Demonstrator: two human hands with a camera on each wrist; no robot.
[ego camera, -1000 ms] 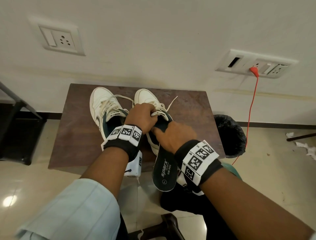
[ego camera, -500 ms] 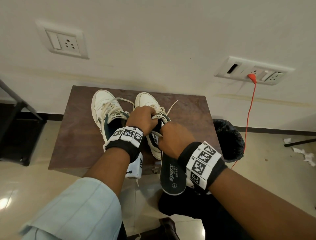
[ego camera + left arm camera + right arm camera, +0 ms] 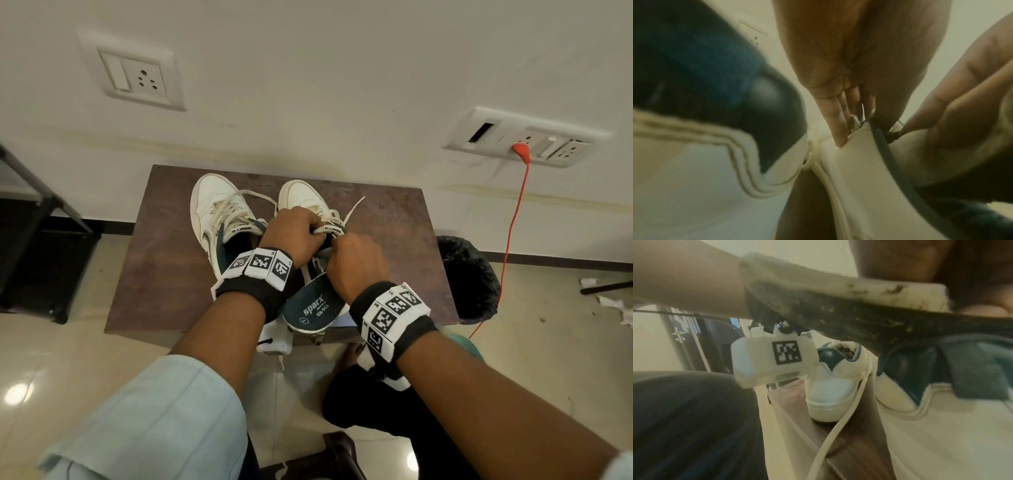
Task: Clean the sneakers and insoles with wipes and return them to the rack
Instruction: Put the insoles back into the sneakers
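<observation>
The dark green foam insole [image 3: 317, 305], heel nearest, is grasped by the right grip [image 3: 356, 263] and should be fed flat into the right white leather sneaker [image 3: 301, 198] on the brown counter [image 3: 164, 260]. Its tongue is grasped by the left grip [image 3: 294, 236]. Only the right wrist view shows the insole's soiled underside.

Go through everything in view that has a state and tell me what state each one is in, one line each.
Left sneaker: standing on the table, laces loose.
Right sneaker: on the table, tongue gripped by the left hand.
Insole: partly inside the right sneaker, heel end sticking out, held by the right hand.
Red plug: plugged into the wall socket.
Bin: lined with a black bag, open.
</observation>
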